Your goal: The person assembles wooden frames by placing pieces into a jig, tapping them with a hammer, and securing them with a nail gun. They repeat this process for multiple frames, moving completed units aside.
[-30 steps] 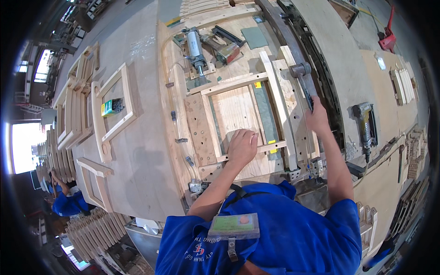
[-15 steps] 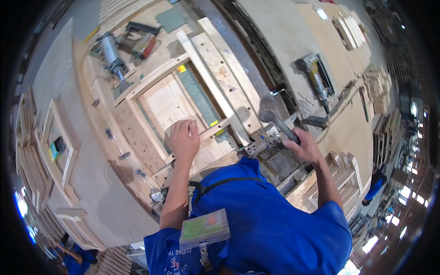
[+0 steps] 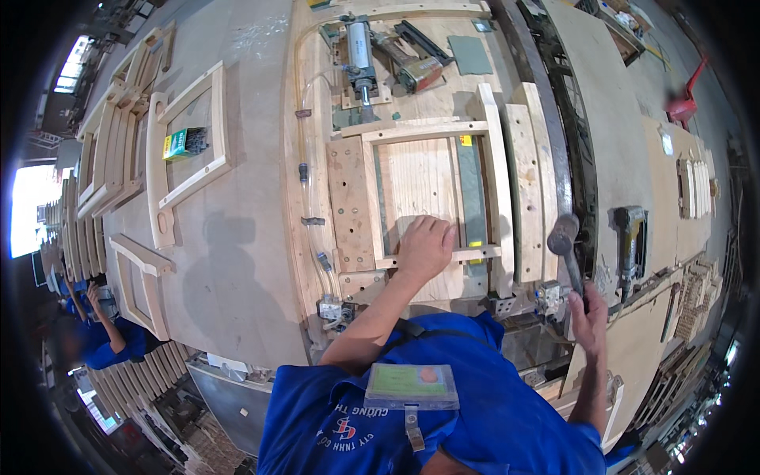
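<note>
A light wooden frame (image 3: 497,190) lies in a jig on the workbench in front of me. My left hand (image 3: 427,247) is closed over the frame's near rail, its fingers curled and pressed together; the fingertips are partly hidden. My right hand (image 3: 587,318) is wrapped round the handle of a mallet (image 3: 564,234). The mallet's dark head points away from me, to the right of the frame and apart from it. Beyond the frame's far rail sits a pneumatic cylinder (image 3: 360,51).
A nail gun (image 3: 419,74) lies behind the jig, and another nail gun (image 3: 631,241) rests on the right. Left of the jig, a wooden frame (image 3: 190,150) surrounds a small green box (image 3: 186,142). A co-worker (image 3: 107,328) in blue is at the far left.
The whole view has turned, so the bench now appears straighter. My left hand still sits at the near rail. The mallet stays in my right hand, farther from the frame.
</note>
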The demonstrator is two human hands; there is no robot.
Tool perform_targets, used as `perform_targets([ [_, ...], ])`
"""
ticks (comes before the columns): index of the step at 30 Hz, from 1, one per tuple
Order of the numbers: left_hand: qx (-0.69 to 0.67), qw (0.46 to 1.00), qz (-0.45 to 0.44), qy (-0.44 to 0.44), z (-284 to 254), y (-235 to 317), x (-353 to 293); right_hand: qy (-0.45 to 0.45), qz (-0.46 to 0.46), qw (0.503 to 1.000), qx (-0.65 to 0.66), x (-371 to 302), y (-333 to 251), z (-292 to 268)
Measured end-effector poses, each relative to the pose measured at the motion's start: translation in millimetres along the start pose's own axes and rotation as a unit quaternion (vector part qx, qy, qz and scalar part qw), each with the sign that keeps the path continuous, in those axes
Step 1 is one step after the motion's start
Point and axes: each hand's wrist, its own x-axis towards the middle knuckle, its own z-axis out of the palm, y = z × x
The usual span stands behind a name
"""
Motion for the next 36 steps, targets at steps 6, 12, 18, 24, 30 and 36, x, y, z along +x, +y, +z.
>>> perform_targets([
  [6, 0.011, 1.0, -0.019, -0.013, 2, -1, 2, -0.074, -0.157, 0.985, -0.019, 149, -126, 12],
  [12, -0.016, 1.0, 0.0, 0.023, 0, -3, 4, -0.056, -0.242, 0.969, -0.013, 307, -221, 46],
  [18, -0.03, 0.999, 0.001, 0.038, 1, 1, 9, 0.127, -0.296, 0.947, -0.006, 396, -272, 114],
  [24, -0.014, 0.999, -0.025, 0.017, 3, 0, 8, -0.278, -0.298, 0.813, -0.417, 359, -247, 167],
  [30, -0.022, 1.0, -0.009, 0.012, 0, 0, 12, -0.145, -0.305, 0.927, -0.163, 378, -275, 123],
  [36, -0.029, 0.999, -0.019, -0.005, 1, 1, 10, -0.196, -0.246, 0.864, -0.392, 348, -234, 175],
])
